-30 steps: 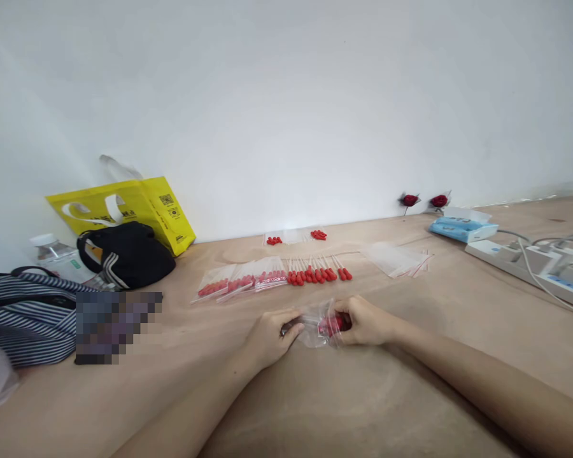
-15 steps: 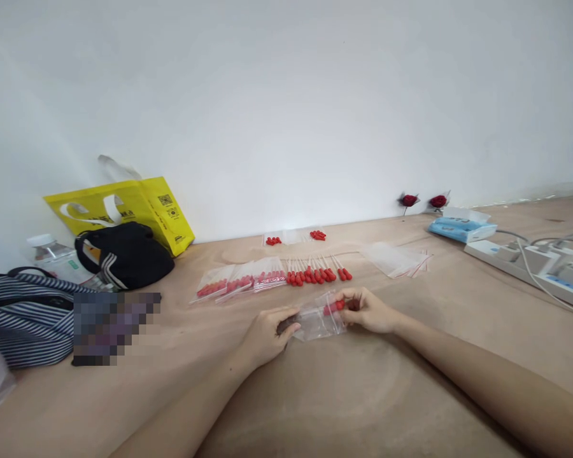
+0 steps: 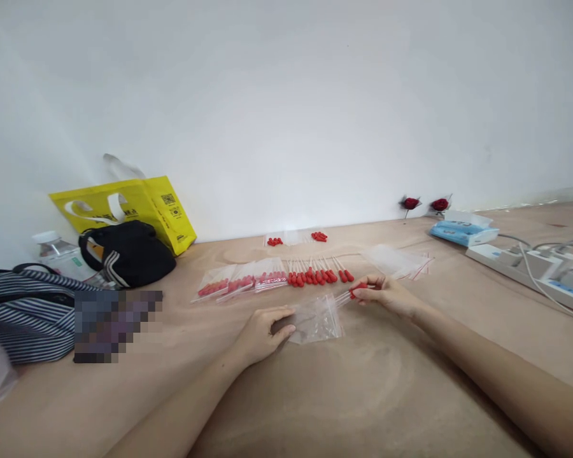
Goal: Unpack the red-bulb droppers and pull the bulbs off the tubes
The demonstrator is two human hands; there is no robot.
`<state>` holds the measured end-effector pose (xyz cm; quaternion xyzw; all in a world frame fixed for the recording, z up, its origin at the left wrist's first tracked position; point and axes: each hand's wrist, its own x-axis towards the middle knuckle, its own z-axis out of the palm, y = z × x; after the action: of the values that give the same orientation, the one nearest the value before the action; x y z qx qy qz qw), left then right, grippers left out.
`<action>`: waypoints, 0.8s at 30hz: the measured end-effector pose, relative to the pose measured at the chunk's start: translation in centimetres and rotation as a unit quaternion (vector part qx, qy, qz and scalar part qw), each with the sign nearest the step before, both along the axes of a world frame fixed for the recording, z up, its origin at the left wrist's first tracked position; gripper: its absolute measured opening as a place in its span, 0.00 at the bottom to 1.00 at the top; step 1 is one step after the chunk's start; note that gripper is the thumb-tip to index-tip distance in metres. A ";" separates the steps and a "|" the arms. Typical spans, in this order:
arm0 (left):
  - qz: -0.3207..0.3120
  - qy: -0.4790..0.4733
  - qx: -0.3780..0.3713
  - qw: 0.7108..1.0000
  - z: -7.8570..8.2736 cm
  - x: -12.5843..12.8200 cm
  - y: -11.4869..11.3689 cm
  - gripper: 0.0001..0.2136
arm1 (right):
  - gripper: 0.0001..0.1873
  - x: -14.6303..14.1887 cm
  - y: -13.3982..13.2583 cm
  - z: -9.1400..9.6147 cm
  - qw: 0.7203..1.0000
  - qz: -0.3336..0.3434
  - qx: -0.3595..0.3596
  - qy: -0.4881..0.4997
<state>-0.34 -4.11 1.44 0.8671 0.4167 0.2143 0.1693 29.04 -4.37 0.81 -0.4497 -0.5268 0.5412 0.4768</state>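
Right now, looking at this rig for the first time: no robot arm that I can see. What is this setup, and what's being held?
There's no machine here: it's a person's two bare hands, filmed by a head-worn camera looking forward and down. The left hand holds one end of a clear bag. The right hand pinches red-headed sticks, stems toward the bag's mouth; I can't tell whether their tips are inside. Farther back on the table lie a row of loose sticks, filled bags to its left and flat bags to its right.
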 end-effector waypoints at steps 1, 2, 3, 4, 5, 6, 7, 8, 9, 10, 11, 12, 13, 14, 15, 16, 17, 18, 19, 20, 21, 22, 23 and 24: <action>0.000 0.002 -0.001 1.000 0.0 0.0 0.0 0.15 | 0.13 0.5 0.1 0.4 1.000 -0.017 0.015 0.000; 0.001 0.004 -0.003 1.000 0.1 0.0 0.0 0.15 | 0.14 1.1 0.2 0.8 0.999 -0.042 0.032 0.008; 0.000 0.006 -0.003 1.000 0.1 0.0 0.0 0.15 | 0.14 1.6 0.3 1.1 0.996 -0.074 0.049 0.019; -0.001 0.006 -0.004 1.000 0.2 0.0 -0.1 0.15 | 0.14 2.0 0.5 1.3 0.991 -0.110 0.069 0.027; -0.003 0.004 -0.005 1.000 0.2 0.0 -0.1 0.15 | 0.14 2.3 0.8 1.4 0.984 -0.149 0.090 0.025; -0.005 0.002 -0.005 1.000 0.2 0.0 -0.1 0.15 | 0.14 2.4 1.1 1.4 0.975 -0.188 0.116 0.008; -0.006 -0.002 -0.005 1.000 0.3 0.0 -0.1 0.14 | 0.13 2.3 1.5 1.2 0.963 -0.224 0.149 -0.028; -0.008 -0.005 -0.005 1.000 0.3 0.0 -0.1 0.14 | 0.13 2.1 1.9 1.0 0.945 -0.252 0.190 -0.079; -0.008 -0.009 -0.004 1.000 0.3 0.0 -0.1 0.14 | 0.13 1.8 2.3 0.6 0.924 -0.266 0.237 -0.141; -0.008 -0.011 -0.004 1.000 0.3 0.0 -0.1 0.14 | 0.12 1.4 2.8 0.2 0.897 -0.263 0.287 -0.207; -0.008 -0.011 -0.004 1.000 0.3 0.0 -0.1 0.14 | 0.11 1.0 3.4 -0.2 0.870 -0.244 0.335 -0.269; -0.008 -0.011 -0.004 1.000 0.3 0.0 -0.1 0.14 | 0.11 0.7 3.9 -0.7 0.843 -0.211 0.371 -0.326; -0.010 -0.010 -0.004 1.000 0.3 0.0 -0.1 0.14 | 0.11 0.4 4.4 -1.1 0.818 -0.180 0.396 -0.376; -0.012 -0.009 -0.003 1.000 0.3 -0.1 -0.1 0.14 | 0.12 0.1 4.9 -1.5 0.796 -0.156 0.411 -0.416; -0.015 -0.007 -0.002 1.000 0.2 -0.1 -0.1 0.14 | 0.13 -0.1 5.3 -1.8 0.777 -0.140 0.418 -0.449; -0.019 -0.005 0.000 1.000 0.2 -0.2 -0.1 0.14 | 0.13 -0.3 5.6 -2.1 0.763 -0.134 0.420 -0.473; -0.022 -0.004 0.001 1.000 0.1 -0.2 0.0 0.14 | 0.14 -0.5 5.9 -2.3 0.752 -0.133 0.419 -0.492; -0.024 -0.002 0.001 1.000 0.1 -0.3 0.0 0.14 | 0.14 -0.6 6.1 -2.4 0.744 -0.133 0.417 -0.506; -0.024 -0.001 0.002 1.000 0.1 -0.3 0.0 0.14 | 0.14 -0.6 6.2 -2.4 0.738 -0.133 0.414 -0.516; -0.023 0.001 0.001 1.000 0.1 -0.3 0.0 0.14 | 0.14 -0.7 6.2 -2.4 0.733 -0.132 0.413 -0.524; -0.021 0.003 0.001 1.000 0.2 -0.3 0.0 0.14 | 0.14 -0.7 6.2 -2.4 0.731 -0.130 0.413 -0.528; -0.019 0.005 0.000 1.000 0.3 -0.2 -0.1 0.14 | 0.14 -0.7 6.2 -2.3 0.730 -0.128 0.413 -0.529; -0.016 0.008 -0.001 1.000 0.4 -0.2 -0.1 0.14 | 0.14 -0.7 6.2 -2.3 0.732 -0.126 0.413 -0.527; -0.015 0.011 -0.002 1.000 0.4 -0.1 -0.1 0.14 | 0.14 -0.7 6.2 -2.2 0.734 -0.125 0.412 -0.525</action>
<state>-0.47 -4.23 1.87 0.8754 0.4056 0.2012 0.1695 28.31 1.82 -1.39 -0.4840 -0.8037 -0.1155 0.3264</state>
